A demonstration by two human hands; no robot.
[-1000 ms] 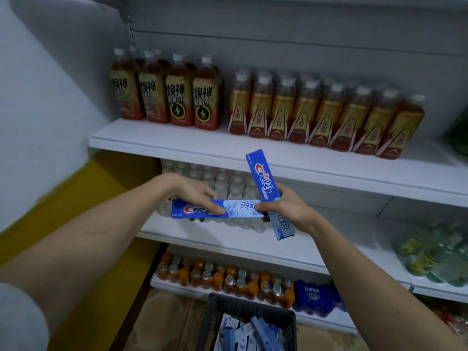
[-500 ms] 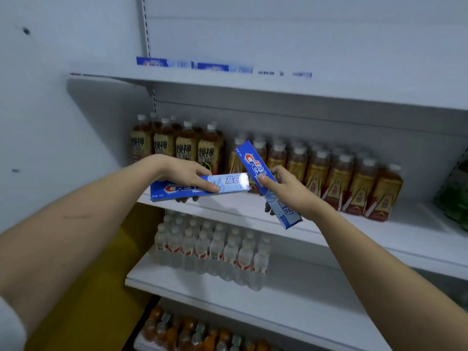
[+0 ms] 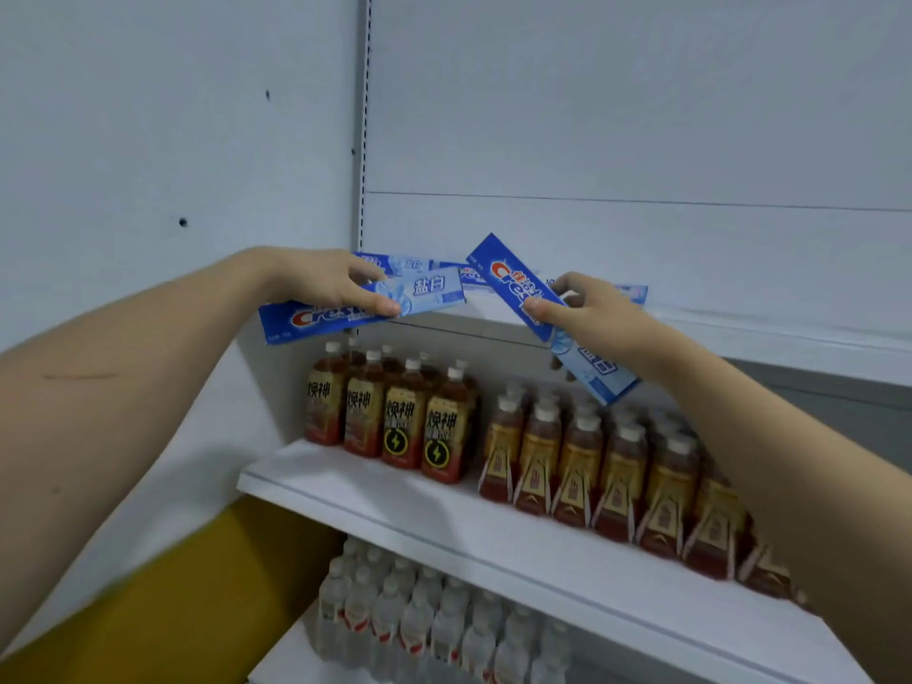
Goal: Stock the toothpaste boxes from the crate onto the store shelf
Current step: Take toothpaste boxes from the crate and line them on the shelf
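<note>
White shelves fill the view, three of them, one over another. On the top shelf (image 3: 770, 338) some toothpaste boxes (image 3: 414, 265) already lie flat near the back wall; I can see parts of about three, but the hands hide the rest, so the count is not sure. On the middle shelf (image 3: 493, 525) stand brown tea bottles in two groups. The left group, dark-label bottles (image 3: 395, 427), shows four in the front row with more behind. The right group, gold-label bottles (image 3: 627, 481), shows about seven in front, and the far ones go blurry. On the bottom shelf (image 3: 286, 664) stand many clear water bottles (image 3: 434, 629), too many and too blurry to count.

Two more blue toothpaste boxes are up in the air, one in each hand. The left hand (image 3: 321, 283) grips the left box (image 3: 360, 308) from above, with the thumb on the front and the fingers over the top. This box lies almost flat, just in front of the top shelf's edge. The right hand (image 3: 587, 313) pinches the right box (image 3: 548, 318) near its middle, thumb on the front. This box is tilted, its top end up by the boxes on the shelf and its low end hanging over the gold-label bottles. The two held boxes are close but do not touch
</note>
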